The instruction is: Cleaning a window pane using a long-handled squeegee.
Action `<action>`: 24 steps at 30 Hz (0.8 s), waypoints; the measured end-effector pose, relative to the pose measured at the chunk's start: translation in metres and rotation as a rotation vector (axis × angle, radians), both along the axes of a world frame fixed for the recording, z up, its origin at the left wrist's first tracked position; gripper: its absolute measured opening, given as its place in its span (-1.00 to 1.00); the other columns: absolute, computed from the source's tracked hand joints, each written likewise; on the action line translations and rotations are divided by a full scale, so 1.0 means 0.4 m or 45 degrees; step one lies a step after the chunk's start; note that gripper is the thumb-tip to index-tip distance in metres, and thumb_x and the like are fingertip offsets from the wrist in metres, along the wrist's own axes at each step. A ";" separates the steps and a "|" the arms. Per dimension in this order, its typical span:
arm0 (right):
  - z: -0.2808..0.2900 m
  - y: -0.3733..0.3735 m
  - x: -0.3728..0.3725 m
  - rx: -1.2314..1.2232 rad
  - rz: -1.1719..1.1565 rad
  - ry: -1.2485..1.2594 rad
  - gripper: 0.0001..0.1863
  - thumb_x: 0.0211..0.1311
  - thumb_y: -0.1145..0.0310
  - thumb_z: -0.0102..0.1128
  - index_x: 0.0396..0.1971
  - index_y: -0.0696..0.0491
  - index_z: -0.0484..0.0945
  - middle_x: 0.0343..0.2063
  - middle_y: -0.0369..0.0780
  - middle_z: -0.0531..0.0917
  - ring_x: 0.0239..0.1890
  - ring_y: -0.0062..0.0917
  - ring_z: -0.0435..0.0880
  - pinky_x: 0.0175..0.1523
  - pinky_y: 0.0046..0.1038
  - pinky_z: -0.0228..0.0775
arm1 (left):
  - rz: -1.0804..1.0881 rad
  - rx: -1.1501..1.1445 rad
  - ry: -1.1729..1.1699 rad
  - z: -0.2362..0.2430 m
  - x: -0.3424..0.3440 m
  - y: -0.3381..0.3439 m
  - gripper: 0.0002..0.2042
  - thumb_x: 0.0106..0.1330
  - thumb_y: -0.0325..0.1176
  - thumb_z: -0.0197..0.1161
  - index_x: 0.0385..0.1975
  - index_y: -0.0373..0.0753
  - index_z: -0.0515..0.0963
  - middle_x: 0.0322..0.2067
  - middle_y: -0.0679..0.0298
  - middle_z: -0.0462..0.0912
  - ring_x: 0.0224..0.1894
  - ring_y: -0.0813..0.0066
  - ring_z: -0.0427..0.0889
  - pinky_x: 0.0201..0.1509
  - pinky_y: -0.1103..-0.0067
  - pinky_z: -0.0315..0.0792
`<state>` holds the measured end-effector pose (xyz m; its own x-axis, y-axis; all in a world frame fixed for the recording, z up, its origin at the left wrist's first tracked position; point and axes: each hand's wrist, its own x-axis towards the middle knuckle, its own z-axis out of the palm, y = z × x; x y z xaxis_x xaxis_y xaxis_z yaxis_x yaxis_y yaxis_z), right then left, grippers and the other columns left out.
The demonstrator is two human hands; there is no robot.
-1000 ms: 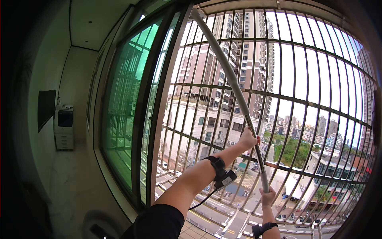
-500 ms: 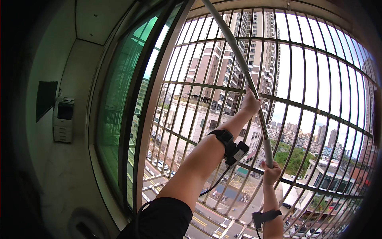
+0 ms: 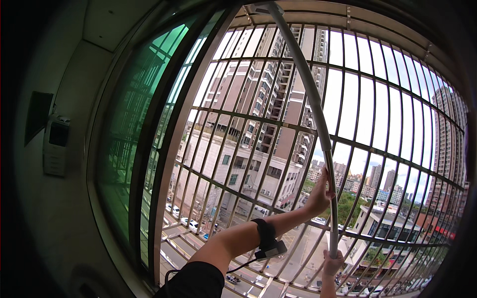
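Observation:
A long grey metal pole (image 3: pixel 312 99) rises from the lower right to the top of the window, in front of the barred window grille (image 3: pixel 377 149). My left hand (image 3: pixel 319 193) grips the pole partway up, its forearm wearing a black wrist strap with a small device (image 3: pixel 268 243). My right hand (image 3: pixel 332 262) grips the pole's lower end, just below the left hand. The pole's top end reaches a fitting (image 3: pixel 261 9) near the ceiling.
A green-tinted sliding window pane (image 3: pixel 134 144) stands at the left. A white wall-mounted box (image 3: pixel 55 145) and a dark panel (image 3: pixel 39 115) hang on the left wall. High-rise buildings, a street and parked cars lie beyond the bars.
The view has tilted upward and both hands sit lower in the picture. The pole now stands steeper, and both hands keep hold of it.

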<state>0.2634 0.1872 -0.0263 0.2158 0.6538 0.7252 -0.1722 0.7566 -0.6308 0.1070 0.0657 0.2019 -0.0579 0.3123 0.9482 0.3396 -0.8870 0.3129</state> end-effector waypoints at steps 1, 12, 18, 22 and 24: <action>0.004 -0.032 0.005 -0.027 -0.039 0.018 -0.81 -0.23 0.60 0.38 -0.63 0.13 0.49 -0.67 -0.43 0.44 -0.60 -0.76 0.29 -0.47 -0.66 0.17 | 0.011 -0.052 -0.044 -0.006 0.020 -0.023 -0.12 0.05 -0.77 0.07 0.31 -0.25 -0.33 0.19 0.00 0.11 0.07 0.19 0.35 -0.13 0.59 0.52; 0.282 -0.095 -0.035 0.094 0.046 0.025 -0.79 -0.23 0.61 0.31 -0.70 0.04 0.43 -0.77 -0.47 0.34 -0.74 -0.81 0.22 -0.63 -0.66 0.03 | 0.522 0.215 -0.062 0.271 -0.012 -0.063 -0.16 0.01 -0.64 0.09 0.29 -0.40 -0.27 -0.31 0.00 0.51 -0.33 0.24 0.53 -0.29 0.50 0.43; 0.379 -0.108 0.079 0.167 -0.083 -0.004 -0.82 -0.21 0.54 0.39 -0.53 0.17 0.56 -0.66 -0.40 0.48 -0.60 -0.75 0.37 -0.48 -0.64 0.22 | 0.310 0.013 0.019 0.381 0.046 -0.089 -0.13 0.02 -0.62 0.11 0.29 -0.37 -0.32 -0.32 0.04 0.51 -0.30 0.23 0.55 -0.23 0.47 0.45; 0.413 -0.188 0.186 0.172 -0.295 -0.064 -0.77 -0.22 0.54 0.41 -0.48 0.20 0.57 -0.62 -0.36 0.53 -0.53 -0.72 0.44 -0.40 -0.63 0.30 | 0.122 0.045 -0.149 0.378 0.153 -0.132 -0.18 0.03 -0.70 0.09 0.31 -0.21 -0.18 -0.22 0.11 0.47 -0.20 0.32 0.50 -0.21 0.50 0.48; 0.358 -0.191 0.230 0.203 -0.282 -0.039 -0.76 -0.23 0.57 0.39 -0.45 0.19 0.57 -0.60 -0.36 0.54 -0.53 -0.73 0.43 -0.39 -0.64 0.30 | -0.017 0.094 -0.152 0.327 0.186 -0.138 -0.13 0.06 -0.72 0.08 0.33 -0.18 -0.30 -0.21 0.11 0.44 -0.21 0.35 0.48 -0.21 0.53 0.49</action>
<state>0.3553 0.1110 0.1171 0.3174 0.4701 0.8236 0.0259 0.8639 -0.5031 0.1814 0.0106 0.3327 -0.1683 0.2435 0.9552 0.2920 -0.9132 0.2843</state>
